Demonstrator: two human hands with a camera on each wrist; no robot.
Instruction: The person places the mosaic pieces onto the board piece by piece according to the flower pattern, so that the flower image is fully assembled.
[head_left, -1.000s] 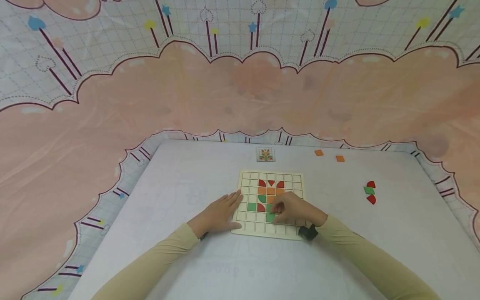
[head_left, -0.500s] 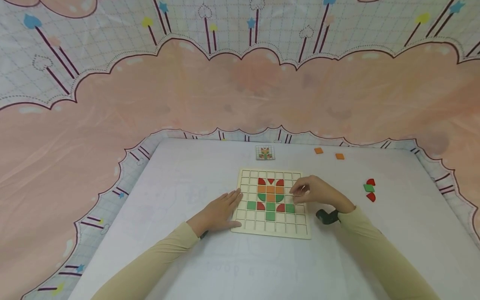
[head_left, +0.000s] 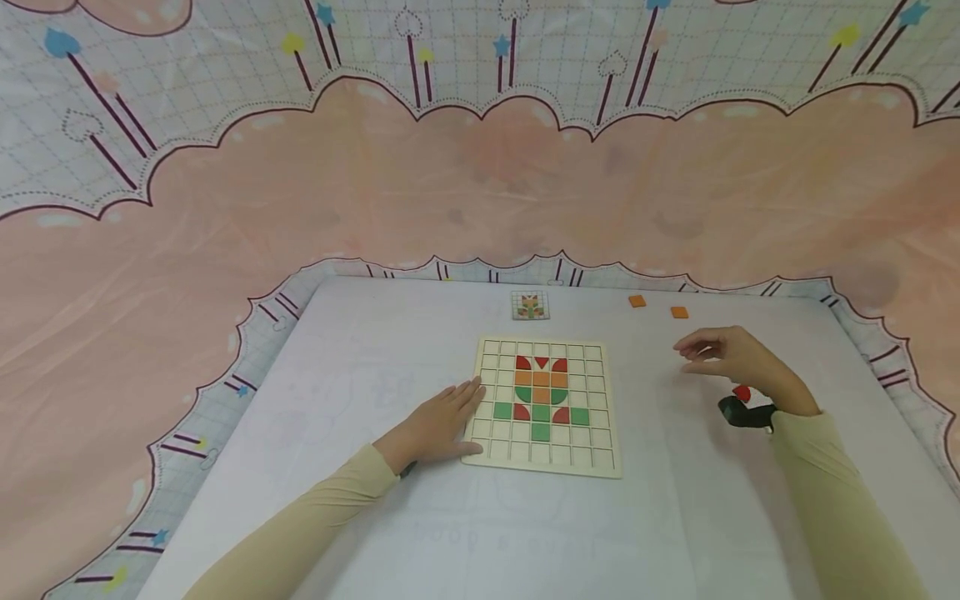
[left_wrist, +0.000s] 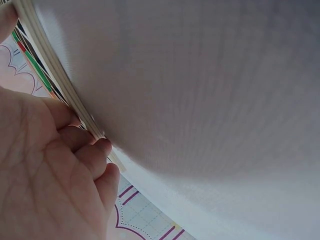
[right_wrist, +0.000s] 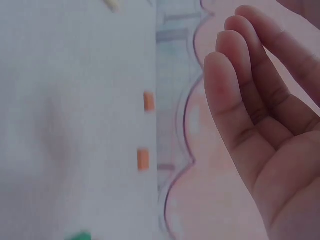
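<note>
A pale grid board [head_left: 498,454] lies on the table in the head view. Red, orange and green tiles on it form a flower-like figure, with an orange tile [head_left: 541,379] in its upper part and a green tile [head_left: 541,432] at its foot. My left hand [head_left: 435,427] rests with spread fingers at the board's left edge; in the left wrist view its fingertips [left_wrist: 102,146] touch that edge. To the right of the board, my right hand [head_left: 731,360] is over the table, its fingers loosely bent and holding nothing. Beneath that wrist a red tile [head_left: 742,392] shows.
Two orange tiles [head_left: 637,301] lie near the far table edge, also seen in the right wrist view, where a green tile [right_wrist: 81,235] shows at the bottom. A small picture card [head_left: 530,305] with a similar flower lies behind the board. Patterned cloth [head_left: 450,192] hangs beyond.
My right hand has left the board and moved right toward the loose tiles. A green half-round, a red quarter and a green square show at the figure's right. My left hand stays put.
</note>
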